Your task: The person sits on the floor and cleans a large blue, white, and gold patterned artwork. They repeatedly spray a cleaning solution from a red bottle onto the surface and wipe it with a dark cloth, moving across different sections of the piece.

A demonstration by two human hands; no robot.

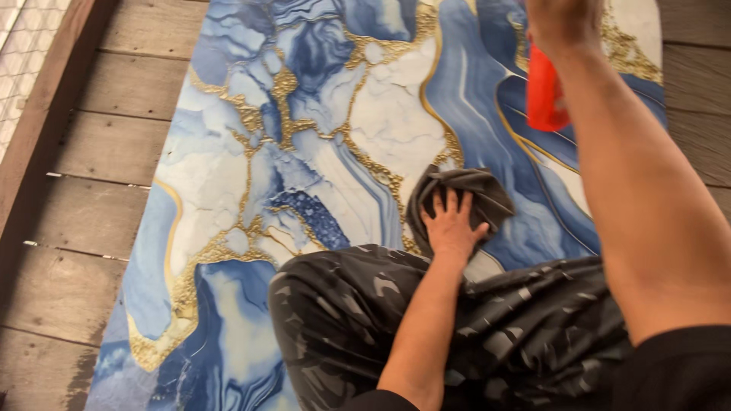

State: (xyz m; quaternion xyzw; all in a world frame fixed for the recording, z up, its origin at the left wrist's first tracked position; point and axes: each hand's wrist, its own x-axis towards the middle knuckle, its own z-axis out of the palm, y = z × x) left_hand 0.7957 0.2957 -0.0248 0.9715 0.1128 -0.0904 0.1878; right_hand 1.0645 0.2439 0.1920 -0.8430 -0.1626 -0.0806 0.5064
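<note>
Pressing flat, fingers spread, the left hand [451, 224] bears on a dark cloth [464, 190] bunched on the blue, white and gold marbled panel [304, 152]. Up at the far edge, the right hand [563, 23] is closed around a red bottle [545, 95], held above the panel. This looks like the wiping step; the next stroke calls for even pressure, sweeping the cloth across unwiped marble beside the knees [381, 320].

The right hand [565, 23] was cut off by the top edge, hiding most of the red object [545, 91] it gripped; the object's kind stayed unclear.
</note>
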